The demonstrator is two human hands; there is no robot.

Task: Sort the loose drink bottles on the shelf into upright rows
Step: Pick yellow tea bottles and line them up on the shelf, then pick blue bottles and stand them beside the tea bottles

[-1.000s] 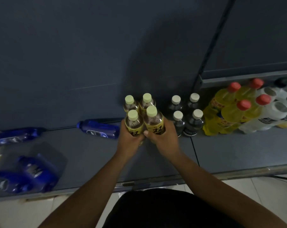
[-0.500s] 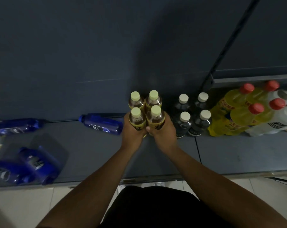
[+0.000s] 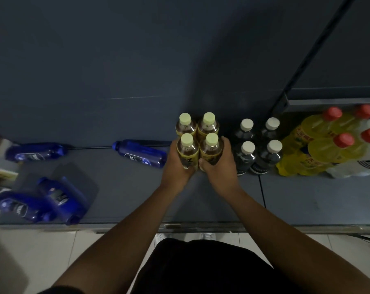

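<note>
Several yellow-labelled tea bottles with pale green caps stand upright in a tight square on the grey shelf (image 3: 124, 187). My left hand (image 3: 175, 168) wraps the front left tea bottle (image 3: 187, 150). My right hand (image 3: 219, 166) wraps the front right tea bottle (image 3: 210, 148). The back pair (image 3: 198, 126) stands just behind, touching them. Right of my hands, several dark bottles with white caps (image 3: 258, 145) stand upright. A blue bottle (image 3: 141, 154) lies on its side just left of my left hand.
More blue bottles lie loose at the left: one by the back wall (image 3: 35, 152), two near the front edge (image 3: 41, 200). Yellow bottles with red caps (image 3: 324, 145) and clear white ones (image 3: 358, 166) fill the right end. The shelf's front lip (image 3: 201, 225) meets tiled floor.
Both hands have pushed the two front tea bottles back against the rear pair, closing the group. The view has shifted slightly left.
</note>
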